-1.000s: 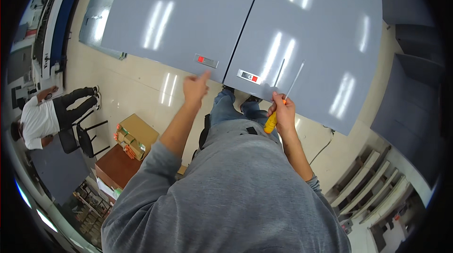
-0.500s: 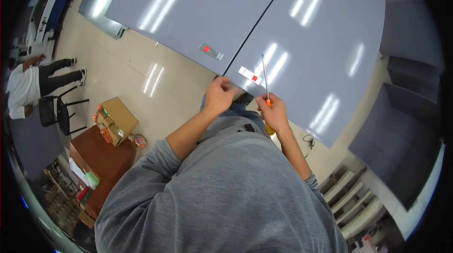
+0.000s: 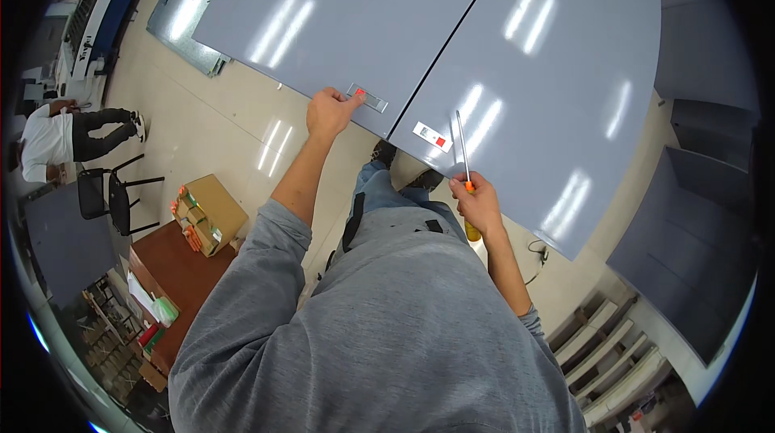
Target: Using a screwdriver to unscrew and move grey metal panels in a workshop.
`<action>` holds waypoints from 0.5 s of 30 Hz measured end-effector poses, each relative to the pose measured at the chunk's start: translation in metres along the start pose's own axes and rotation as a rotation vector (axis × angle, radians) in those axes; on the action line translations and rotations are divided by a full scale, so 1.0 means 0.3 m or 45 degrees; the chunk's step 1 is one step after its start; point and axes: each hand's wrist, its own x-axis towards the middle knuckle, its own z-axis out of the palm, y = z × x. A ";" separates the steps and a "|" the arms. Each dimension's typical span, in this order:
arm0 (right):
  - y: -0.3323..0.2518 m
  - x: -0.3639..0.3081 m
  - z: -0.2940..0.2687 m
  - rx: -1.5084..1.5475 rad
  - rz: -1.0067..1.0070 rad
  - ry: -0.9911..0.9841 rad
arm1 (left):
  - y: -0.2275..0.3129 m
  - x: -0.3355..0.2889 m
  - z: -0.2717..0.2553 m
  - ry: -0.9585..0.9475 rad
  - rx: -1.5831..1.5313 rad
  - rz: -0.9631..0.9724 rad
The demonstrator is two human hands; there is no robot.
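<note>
Two large grey panels lie side by side in front of me, split by a narrow dark gap. The left panel has a silver latch with a red part, set near its front edge. My left hand is at that latch, fingers curled, with a fingertip or thumb against the red part. A white latch with a red square sits on the right panel. My right hand is closed round the orange and yellow handle of a screwdriver. Its long metal shaft points away from me over the right panel's edge.
On the left, a brown table carries an open cardboard box. Beyond it are a black chair and a person in a white shirt. Grey metal cabinets stand on the right, near a cable on the floor.
My left hand has moved left, from near the gap between the panels to the silver latch. My right hand still holds the screwdriver. The whole view has shifted slightly.
</note>
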 end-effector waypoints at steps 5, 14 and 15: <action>0.030 -0.017 -0.007 0.023 0.099 0.018 | 0.012 0.066 -0.035 -0.184 0.039 -0.093; 0.006 -0.012 0.020 0.117 0.085 0.019 | 0.020 0.119 -0.062 -0.426 -0.101 -0.136; -0.010 -0.014 0.020 0.149 0.115 -0.019 | 0.029 0.103 -0.064 -0.404 -0.060 -0.117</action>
